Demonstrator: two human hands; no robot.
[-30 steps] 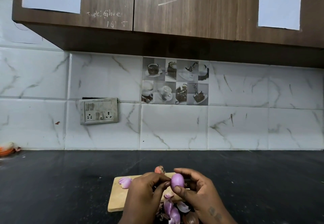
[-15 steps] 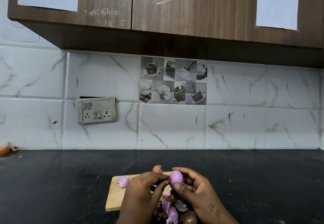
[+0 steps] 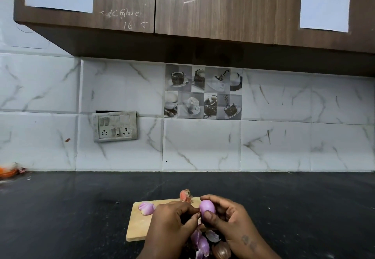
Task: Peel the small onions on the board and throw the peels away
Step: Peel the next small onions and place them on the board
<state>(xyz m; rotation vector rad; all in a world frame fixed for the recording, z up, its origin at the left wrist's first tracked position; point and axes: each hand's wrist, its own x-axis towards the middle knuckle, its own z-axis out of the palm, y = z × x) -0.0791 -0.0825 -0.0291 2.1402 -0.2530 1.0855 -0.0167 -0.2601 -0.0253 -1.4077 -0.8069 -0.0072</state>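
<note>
Hardly anything has shifted over the last second: the onion (image 3: 207,208) sits in the same hold above the board (image 3: 138,228), and my left hand (image 3: 174,218) has crept its fingertips in until they meet the onion's left flank. Right now my right hand (image 3: 233,220) is clamped on the onion, forefinger hooked over the top, thumb pressed on the near face, the rest of the fingers cupped behind. The onion looks smooth and pale purple, so I judge it nearly bare. It stands close to upright, long axis running up and slightly away from me, blunt end down in the palm. Left thumb and forefinger are nipped together at its left side; how much skin sits in that nip is too small to see. So here's the relation that counts: the onion lies just to the right of the left pinch, touching it, and any strip comes off by pulling left and down along that long axis while the right hand holds firm. One peeled onion (image 3: 146,208) already rests on the board's far left corner, with a reddish scrap (image 3: 185,196) at the far edge. Loose peels (image 3: 200,242) pile up under my wrists beside an unpeeled onion (image 3: 222,250), on the dark counter (image 3: 81,208), none thrown away yet.
</note>
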